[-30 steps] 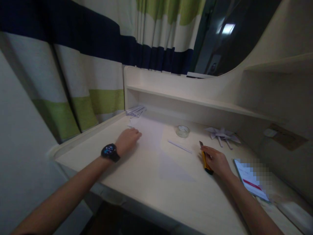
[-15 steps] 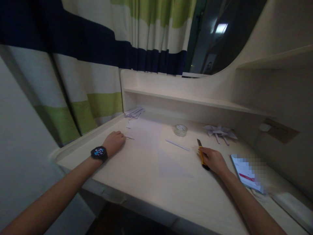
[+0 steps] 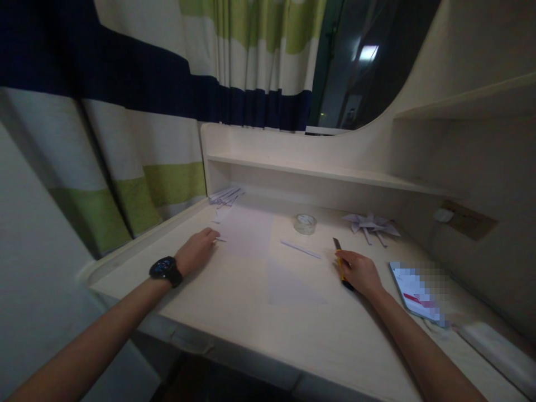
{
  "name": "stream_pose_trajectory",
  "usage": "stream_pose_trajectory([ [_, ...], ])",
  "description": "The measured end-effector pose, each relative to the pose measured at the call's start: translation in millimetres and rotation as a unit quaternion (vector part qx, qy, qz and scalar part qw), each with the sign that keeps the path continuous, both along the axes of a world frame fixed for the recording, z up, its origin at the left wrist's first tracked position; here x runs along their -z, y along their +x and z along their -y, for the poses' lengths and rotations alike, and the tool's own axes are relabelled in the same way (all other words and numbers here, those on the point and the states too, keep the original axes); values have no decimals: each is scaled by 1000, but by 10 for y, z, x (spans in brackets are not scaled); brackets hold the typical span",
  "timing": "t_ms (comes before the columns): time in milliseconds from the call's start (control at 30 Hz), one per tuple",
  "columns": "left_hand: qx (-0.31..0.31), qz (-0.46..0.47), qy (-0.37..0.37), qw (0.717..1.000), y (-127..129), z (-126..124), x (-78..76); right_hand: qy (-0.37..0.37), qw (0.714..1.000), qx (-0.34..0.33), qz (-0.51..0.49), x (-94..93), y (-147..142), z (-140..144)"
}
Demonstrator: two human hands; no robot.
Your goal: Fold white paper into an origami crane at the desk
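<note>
My right hand (image 3: 360,273) is closed around a yellow and black utility knife (image 3: 347,283), its blade out and pointing away from me over the desk. My left hand (image 3: 197,250), with a black watch on the wrist, pinches a small white paper scrap (image 3: 221,240) at its fingertips. Just beyond the fingers lie other paper bits (image 3: 216,220) and a pale sheet of paper (image 3: 251,229). Between my hands are a narrow folded paper strip (image 3: 300,249) and a triangular piece of paper (image 3: 293,286).
A roll of clear tape (image 3: 305,224) stands behind the strip. Folded paper shapes (image 3: 371,223) sit at the back right and a bundle of paper strips (image 3: 226,195) at the back left. A phone (image 3: 412,293) lies right of my right hand. A shelf (image 3: 318,172) runs along the back.
My left hand has shifted slightly, and the scrap at its fingertips now shows thinner. The view has moved a little; my right hand still holds the knife.
</note>
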State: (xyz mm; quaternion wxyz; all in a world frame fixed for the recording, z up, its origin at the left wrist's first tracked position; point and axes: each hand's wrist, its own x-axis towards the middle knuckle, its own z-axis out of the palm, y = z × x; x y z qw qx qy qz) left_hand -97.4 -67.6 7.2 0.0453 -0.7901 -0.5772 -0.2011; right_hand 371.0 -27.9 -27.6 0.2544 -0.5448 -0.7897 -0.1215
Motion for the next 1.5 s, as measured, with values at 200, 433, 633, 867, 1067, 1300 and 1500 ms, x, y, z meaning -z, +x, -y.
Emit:
stream_pose_trajectory([
  [200,99,132,24,986,875,-78,79,-45,978,-108,-170,-68,-578,191],
  [433,261,133,7,956,1755,-227,-29,-118,949,-163,-245,-159,-1043,317],
  [633,297,128,-2,946,1877,-200,3,-109,960,-153,-210,-119,-885,331],
  [867,305,118,-22,945,1870,-110,63,-142,952,-198,-187,-136,-892,382],
  [1067,364,98,-51,925,1692,-82,-35,-112,928,-121,-333,-107,-726,261],
  [1300,449,-34,-161,878,1508,-48,-65,-106,894,-65,-430,28,-553,87],
  [1500,346,-42,-181,919,1524,-72,-26,-100,919,-47,-377,26,-609,117],
])
